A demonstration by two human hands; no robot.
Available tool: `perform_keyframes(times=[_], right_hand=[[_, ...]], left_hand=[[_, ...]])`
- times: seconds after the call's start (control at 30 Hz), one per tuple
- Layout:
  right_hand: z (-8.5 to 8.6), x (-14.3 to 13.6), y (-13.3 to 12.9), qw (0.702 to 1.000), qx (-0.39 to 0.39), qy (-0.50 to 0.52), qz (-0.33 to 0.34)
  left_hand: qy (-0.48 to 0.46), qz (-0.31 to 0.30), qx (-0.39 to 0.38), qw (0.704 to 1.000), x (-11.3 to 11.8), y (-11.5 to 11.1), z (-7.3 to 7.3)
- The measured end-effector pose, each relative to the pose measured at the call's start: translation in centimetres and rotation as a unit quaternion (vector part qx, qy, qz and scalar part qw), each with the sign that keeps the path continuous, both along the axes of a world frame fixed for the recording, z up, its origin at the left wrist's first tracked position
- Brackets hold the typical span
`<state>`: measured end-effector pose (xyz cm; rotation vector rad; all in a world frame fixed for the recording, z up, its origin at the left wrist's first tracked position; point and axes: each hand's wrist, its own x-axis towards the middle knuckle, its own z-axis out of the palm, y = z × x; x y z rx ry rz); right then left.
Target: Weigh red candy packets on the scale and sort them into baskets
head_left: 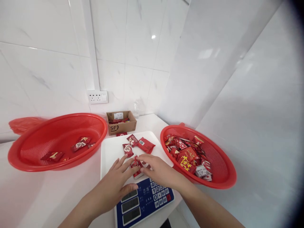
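Observation:
A white digital scale has a flat pan (110,155) and a blue keypad panel (147,202) at its front. On the pan, near the panel, a small red snack packet (136,165) lies between my hands. My left hand (116,183) has its fingers spread, with the fingertips at the packet's left side. From the right, my right hand (160,169) curls its thumb and fingers round the packet's edge. Farther back on the pan are a dark red packet (127,150), another dark red packet (132,140) and a larger red packet (146,145).
A red plastic basket (26,158) with a few packets stands at left. Another red basket (223,177) at right holds many packets. Behind the scale sit a cardboard box (125,127) of packets and a clear bottle (136,110). A socket (98,97) is on the tiled wall.

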<state>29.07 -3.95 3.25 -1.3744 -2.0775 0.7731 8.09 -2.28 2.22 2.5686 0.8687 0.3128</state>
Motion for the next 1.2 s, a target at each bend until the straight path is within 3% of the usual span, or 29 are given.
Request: perform_keyframes(times=[0.17, 0.27, 0.33, 0.43, 0.5, 0.63, 1.0, 1.2], right_hand=[[1.5, 5.4, 0.9, 0.986, 0.035, -0.06, -0.15], [1.4, 9.9, 1.5, 0.966, 0.001, -0.146, -0.213], [0.5, 12.2, 1.6, 0.957, -0.068, -0.196, -0.203], [-1.2, 14.1, 1.4, 0.959, -0.167, -0.188, -0.133], [-1.9, 14.1, 1.1, 0.964, -0.173, -0.163, -0.119], [-2.4, 13.1, 1.0, 0.966, -0.127, -0.147, -0.17], [-0.9, 11.5, 0.7, 0.95, -0.13, -0.178, -0.22], [-1.1, 11.6, 0.9, 0.952, -0.134, -0.194, -0.196]], left_hand=[[0.048, 0.015, -0.009, 0.999, 0.1, 0.0, 0.2], [0.061, 0.02, -0.011, 0.998, 0.1, -0.1, 0.2], [0.061, 0.023, -0.01, 0.998, 0.1, -0.1, 0.1], [0.065, 0.034, -0.007, 0.997, 0.1, 0.0, -0.1], [0.066, 0.038, 0.001, 0.997, 0.0, 0.1, -0.3], [0.047, 0.04, 0.035, 0.998, -0.1, 0.3, -0.9], [0.065, 0.088, 0.028, 0.994, -0.2, 0.6, -1.1], [0.074, 0.082, 0.024, 0.994, -0.3, 0.4, -0.9]])
